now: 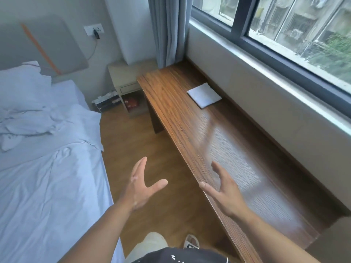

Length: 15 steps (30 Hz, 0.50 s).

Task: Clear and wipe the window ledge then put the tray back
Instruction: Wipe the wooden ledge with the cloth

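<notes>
The long brown wooden window ledge [218,141] runs along the wall under the window, from the curtain toward me. A folded white cloth [204,95] lies flat on its far part, near the wall. No tray is in view. My left hand [140,188] hovers over the floor beside the ledge, fingers spread, holding nothing. My right hand [223,192] is above the ledge's front edge, also spread and holding nothing. Both palms face each other, well short of the cloth.
A bed with white sheets [47,158] fills the left. A narrow strip of wooden floor [133,141] separates bed and ledge. A beige bedside cabinet [127,82] stands at the ledge's far end, beside a grey curtain [167,31]. The window [294,29] is at upper right.
</notes>
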Each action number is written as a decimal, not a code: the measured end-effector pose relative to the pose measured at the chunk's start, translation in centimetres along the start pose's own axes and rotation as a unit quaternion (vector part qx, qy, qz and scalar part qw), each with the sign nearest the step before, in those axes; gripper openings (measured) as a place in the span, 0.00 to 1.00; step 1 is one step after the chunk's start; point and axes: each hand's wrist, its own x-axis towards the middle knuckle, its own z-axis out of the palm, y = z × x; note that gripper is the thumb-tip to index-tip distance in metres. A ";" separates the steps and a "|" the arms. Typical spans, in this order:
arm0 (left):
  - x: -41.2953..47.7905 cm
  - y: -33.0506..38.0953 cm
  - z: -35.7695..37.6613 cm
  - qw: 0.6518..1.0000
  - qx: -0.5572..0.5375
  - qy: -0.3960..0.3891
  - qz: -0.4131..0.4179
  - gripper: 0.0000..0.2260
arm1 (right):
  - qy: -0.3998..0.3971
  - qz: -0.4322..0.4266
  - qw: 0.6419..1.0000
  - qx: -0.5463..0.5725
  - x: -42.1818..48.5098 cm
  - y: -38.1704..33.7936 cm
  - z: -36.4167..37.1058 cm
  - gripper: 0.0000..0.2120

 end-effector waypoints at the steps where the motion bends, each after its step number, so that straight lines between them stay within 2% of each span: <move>1: 1.0 -0.2 -0.3 1.000 -0.006 0.000 -0.004 0.60 | -0.001 0.001 1.000 0.001 1.0 -0.3 0.2 0.52; 10: 12.8 -2.7 -5.3 1.000 -0.013 -0.018 -0.010 0.63 | -0.002 0.027 1.000 0.008 12.2 -3.8 2.8 0.55; 15: 20.3 -5.0 -10.6 0.997 0.018 -0.076 -0.001 0.62 | 0.026 0.058 0.998 0.004 19.2 -7.7 5.2 0.54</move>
